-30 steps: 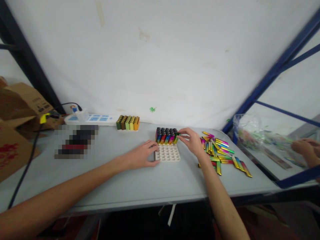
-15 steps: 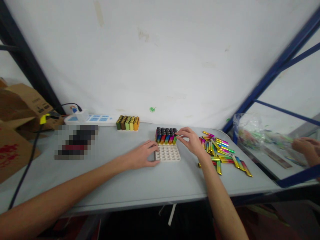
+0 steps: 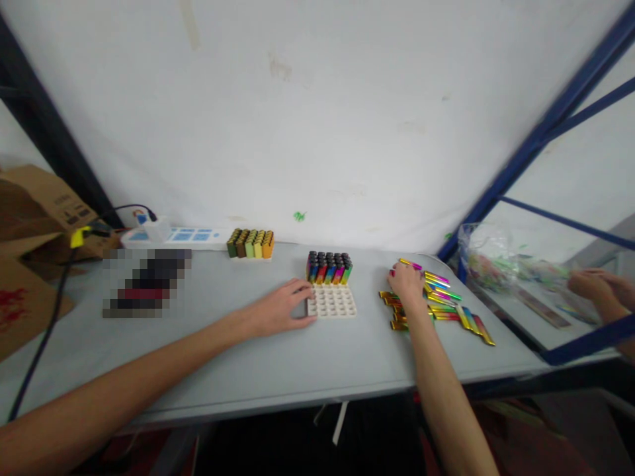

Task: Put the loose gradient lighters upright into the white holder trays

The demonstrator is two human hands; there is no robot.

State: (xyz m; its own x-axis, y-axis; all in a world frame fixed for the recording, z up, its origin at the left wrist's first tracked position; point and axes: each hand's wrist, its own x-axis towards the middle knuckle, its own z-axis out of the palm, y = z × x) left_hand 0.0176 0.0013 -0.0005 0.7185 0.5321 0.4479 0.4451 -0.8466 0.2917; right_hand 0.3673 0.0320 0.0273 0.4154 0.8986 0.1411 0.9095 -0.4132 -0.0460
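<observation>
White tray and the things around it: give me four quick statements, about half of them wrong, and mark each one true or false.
1. The left hand is at the left side of the white tray. True.
2. The right hand is at the tray too. False: it is at the loose lighters.
3. Black-topped lighters stand upright at the tray's far part. True.
4. Every hole in the tray is filled. False: bare holes show in its near part.
</observation>
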